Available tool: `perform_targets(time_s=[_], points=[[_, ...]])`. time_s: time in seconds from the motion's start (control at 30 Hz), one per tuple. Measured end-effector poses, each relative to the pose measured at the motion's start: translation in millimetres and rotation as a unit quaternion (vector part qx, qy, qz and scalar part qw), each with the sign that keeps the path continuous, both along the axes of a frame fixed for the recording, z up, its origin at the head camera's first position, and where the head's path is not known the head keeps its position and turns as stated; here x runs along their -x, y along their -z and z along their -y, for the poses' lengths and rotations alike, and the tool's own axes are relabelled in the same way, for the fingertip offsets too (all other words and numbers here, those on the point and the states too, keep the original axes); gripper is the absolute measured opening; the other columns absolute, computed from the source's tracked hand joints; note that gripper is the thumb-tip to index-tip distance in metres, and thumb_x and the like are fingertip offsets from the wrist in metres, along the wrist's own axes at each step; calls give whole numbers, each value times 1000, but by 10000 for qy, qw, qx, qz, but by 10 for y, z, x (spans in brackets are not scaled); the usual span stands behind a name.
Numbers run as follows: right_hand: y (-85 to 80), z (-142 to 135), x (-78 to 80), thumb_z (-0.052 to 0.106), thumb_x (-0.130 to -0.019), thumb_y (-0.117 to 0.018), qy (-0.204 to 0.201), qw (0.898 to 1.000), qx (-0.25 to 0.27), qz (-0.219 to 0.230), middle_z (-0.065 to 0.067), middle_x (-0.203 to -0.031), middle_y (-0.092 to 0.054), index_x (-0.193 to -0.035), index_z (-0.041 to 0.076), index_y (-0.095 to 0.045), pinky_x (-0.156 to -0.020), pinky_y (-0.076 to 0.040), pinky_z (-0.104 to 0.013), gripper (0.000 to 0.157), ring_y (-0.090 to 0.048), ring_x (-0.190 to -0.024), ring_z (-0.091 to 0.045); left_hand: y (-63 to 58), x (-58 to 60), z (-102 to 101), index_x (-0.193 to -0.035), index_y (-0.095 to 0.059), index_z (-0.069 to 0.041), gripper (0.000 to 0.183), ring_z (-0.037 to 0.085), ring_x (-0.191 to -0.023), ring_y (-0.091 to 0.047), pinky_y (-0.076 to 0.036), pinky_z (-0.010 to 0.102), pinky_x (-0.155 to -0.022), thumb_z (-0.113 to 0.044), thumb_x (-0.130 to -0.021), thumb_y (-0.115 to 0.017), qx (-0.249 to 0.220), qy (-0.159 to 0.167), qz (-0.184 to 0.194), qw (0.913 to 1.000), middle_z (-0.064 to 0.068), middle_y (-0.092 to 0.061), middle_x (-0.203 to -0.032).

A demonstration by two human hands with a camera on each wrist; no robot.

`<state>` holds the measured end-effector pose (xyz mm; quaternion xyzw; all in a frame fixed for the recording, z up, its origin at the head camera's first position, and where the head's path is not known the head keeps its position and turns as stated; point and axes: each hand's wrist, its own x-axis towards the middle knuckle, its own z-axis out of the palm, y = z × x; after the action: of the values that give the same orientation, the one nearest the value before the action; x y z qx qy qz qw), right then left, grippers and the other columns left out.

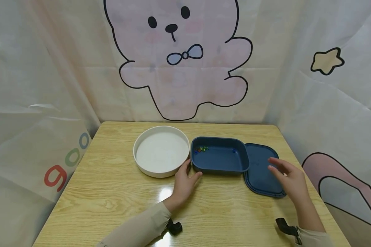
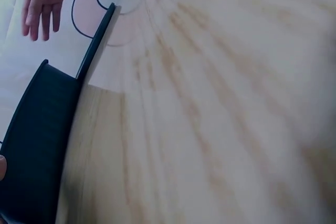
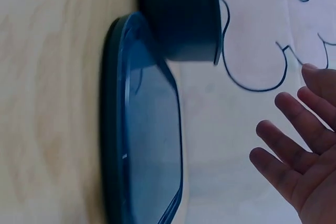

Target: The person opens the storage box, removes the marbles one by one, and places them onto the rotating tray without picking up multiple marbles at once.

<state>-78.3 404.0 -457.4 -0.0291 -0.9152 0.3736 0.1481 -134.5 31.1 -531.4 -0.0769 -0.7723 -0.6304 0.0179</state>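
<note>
A dark blue rectangular box (image 1: 221,164) without its lid stands on the table, with several small coloured glass marbles (image 1: 201,149) at its left end and a blue one (image 1: 234,151) toward the right. My left hand (image 1: 184,181) holds the box's front left corner, fingers along the left side and thumb at the front wall. In the left wrist view only a thumb tip (image 2: 2,167) shows against the box. My right hand (image 1: 292,178) hovers over the right edge of the flat blue lid (image 1: 261,171), fingers spread and holding nothing. The right wrist view shows its loose fingers (image 3: 286,145) apart from the lid.
A round white tray (image 1: 161,151) with a low rim stands left of the box, close beside it. The lid lies right against the box's right end. Printed curtains (image 1: 179,79) hang behind the wooden table (image 1: 111,192) and along both sides.
</note>
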Motion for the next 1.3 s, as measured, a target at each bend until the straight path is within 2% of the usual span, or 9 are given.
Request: perform_targets(time_s=[0.23,0.43,0.57,0.67,0.87,0.97,1.1,1.2,1.3], points=[[-75,226,154,28,-100,-70,-372,9986,26,-367,-7,-134,-68,-135,18,-68,-88,-42,2,37,-47,-117,21,-60,-40,82,-149,-48,-3,68,32,-140,-51,-47,42,-115,-23,-92,-80,-107,111,128,9998,16,-51,-152],[-148,402,285,20,-98,-73,-677,9954,86,-673,-9,-132,-69,-134,21,-69,-93,-40,1,36,-49,-120,17,-187,-102,199,-151,-46,-4,69,31,-139,-52,-47,45,-115,-28,-94,-78,-11,305,252,9992,14,-52,-151],[-183,508,353,18,-97,-74,-834,9939,147,-703,-6,-131,-68,-133,20,-70,-94,-39,1,36,-49,-119,15,-264,-139,291,-147,-50,-1,69,31,-138,-53,-46,46,-115,-34,-93,-78,-32,416,219,9989,18,-55,-148],[-196,587,405,20,-97,-74,-920,9935,84,-667,-4,-131,-68,-133,22,-69,-94,-40,1,37,-49,-119,15,-317,-167,378,-140,-55,1,60,32,-132,-58,-51,44,-111,-32,-95,-77,-211,608,220,9977,21,-59,-141],[-243,773,554,17,-96,-74,-1265,9880,194,-864,-4,-130,-70,-132,20,-70,-99,-41,-2,36,-52,-122,11,-451,-199,602,-128,-65,-4,39,30,-121,-65,-57,29,-99,-25,-96,-75,-448,982,171,9940,16,-67,-127],[-284,866,616,15,-95,-75,-1415,9848,261,-976,-5,-129,-70,-131,19,-71,-100,-41,-3,36,-54,-122,7,-509,-187,707,-126,-66,-6,37,32,-122,-64,-56,28,-100,-24,-95,-76,-461,952,95,9943,11,-68,-126],[-335,979,688,13,-94,-76,-1568,9813,316,-1074,-5,-129,-70,-131,18,-71,-100,-41,-4,37,-57,-122,2,-577,-160,846,-124,-68,-10,35,37,-123,-63,-55,39,-105,-26,-94,-78,-425,766,-69,9961,7,-69,-128],[-359,1055,732,13,-94,-76,-1660,9793,269,-1126,-4,-129,-70,-130,18,-71,-100,-42,-5,36,-58,-121,-1,-601,-142,960,-122,-68,-14,36,34,-124,-63,-53,49,-107,-26,-91,-80,-341,546,-182,9978,4,-68,-129],[-361,1112,756,14,-94,-76,-1675,9790,273,-1127,-3,-128,-70,-129,19,-72,-100,-42,-5,36,-57,-120,0,-597,-127,1085,-124,-68,-13,40,30,-127,-61,-50,51,-110,-23,-89,-82,-163,318,-357,9987,4,-67,-132]])
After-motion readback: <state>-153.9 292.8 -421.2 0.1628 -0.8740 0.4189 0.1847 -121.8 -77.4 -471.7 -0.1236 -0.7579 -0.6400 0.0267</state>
